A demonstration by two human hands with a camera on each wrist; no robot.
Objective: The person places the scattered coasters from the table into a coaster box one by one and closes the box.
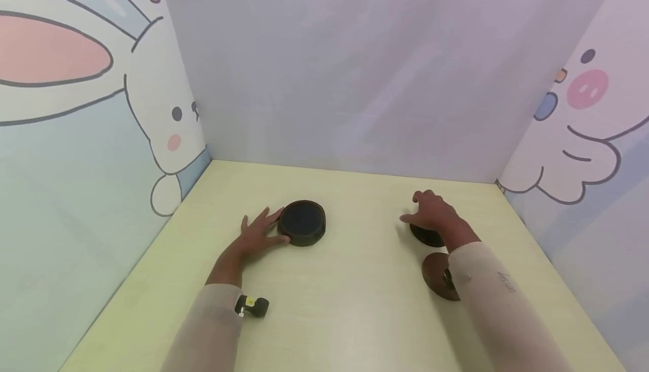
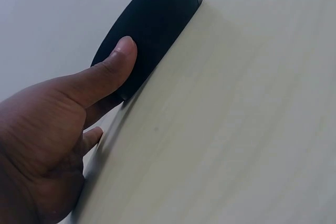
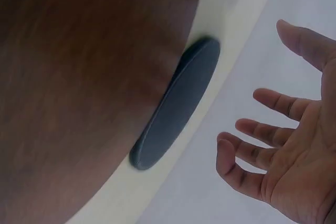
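My left hand [image 1: 255,238] holds the left side of a black round coaster holder [image 1: 302,224], which lies flat on the table. In the left wrist view the thumb presses on the holder's dark side wall [image 2: 149,30]. My right hand [image 1: 433,213] is above a black round coaster [image 1: 427,238], partly covering it in the head view. Seen from the right wrist, its fingers are spread and loosely bent, apart from the black coaster [image 3: 181,106], with nothing in them. A brown round coaster [image 1: 437,275] lies nearer me, partly under the right wrist in the head view.
The pale wooden table [image 1: 350,304] ends at a plain lilac back wall [image 1: 345,79]. Side walls bear a cartoon rabbit [image 1: 172,113] on the left and a white cartoon animal [image 1: 573,135] on the right. A small black wrist camera [image 1: 253,306] sits at the left cuff.
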